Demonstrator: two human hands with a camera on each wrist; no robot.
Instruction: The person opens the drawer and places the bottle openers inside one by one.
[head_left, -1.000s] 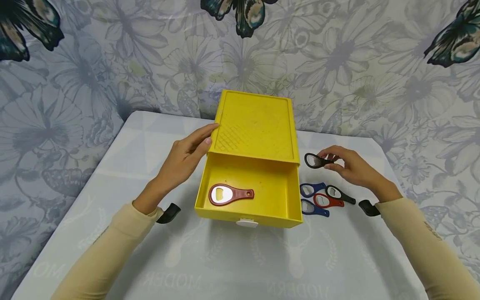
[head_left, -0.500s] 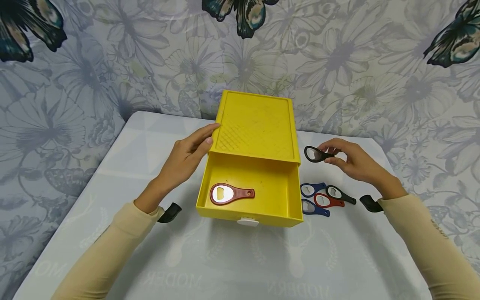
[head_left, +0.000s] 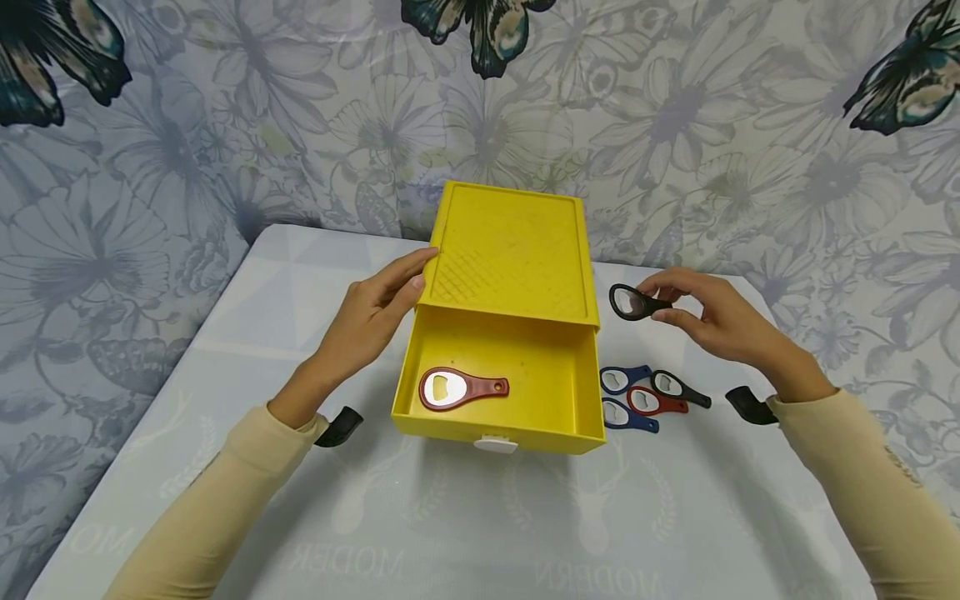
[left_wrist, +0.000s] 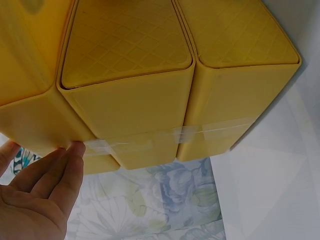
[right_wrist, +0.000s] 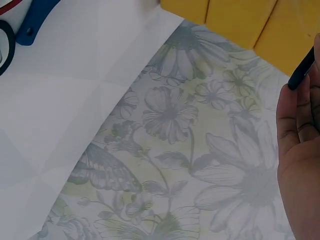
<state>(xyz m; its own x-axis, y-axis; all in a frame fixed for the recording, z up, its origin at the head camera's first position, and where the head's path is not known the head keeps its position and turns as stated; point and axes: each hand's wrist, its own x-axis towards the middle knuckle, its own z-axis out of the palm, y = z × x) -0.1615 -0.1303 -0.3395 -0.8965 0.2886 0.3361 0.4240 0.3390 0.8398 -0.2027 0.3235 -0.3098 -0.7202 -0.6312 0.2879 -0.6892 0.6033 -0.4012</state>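
A yellow drawer box (head_left: 513,250) stands on the table, its drawer (head_left: 547,392) pulled out toward me. My left hand (head_left: 367,317) touches the left side of the box with fingers fairly straight; the left wrist view shows its fingertips against the yellow wall (left_wrist: 140,107). Inside the drawer lies a dark red bottle opener (head_left: 480,388). Right of the box, my right hand (head_left: 712,317) pinches a black bottle opener (head_left: 628,302) by its handle, above the table. Below it lie two blue bottle openers (head_left: 637,418), a red one (head_left: 667,403) and another black one (head_left: 693,396), partly overlapping.
The white patterned table (head_left: 480,525) reaches back to a wall with floral covering (head_left: 675,125). A white handle (head_left: 495,445) sits on the drawer's front. Clear tape (left_wrist: 185,132) runs across the box's side in the left wrist view.
My right hand has risen slightly and shifted a little to the right, with the black bottle opener tilting more upright in it. My left hand stays against the box.
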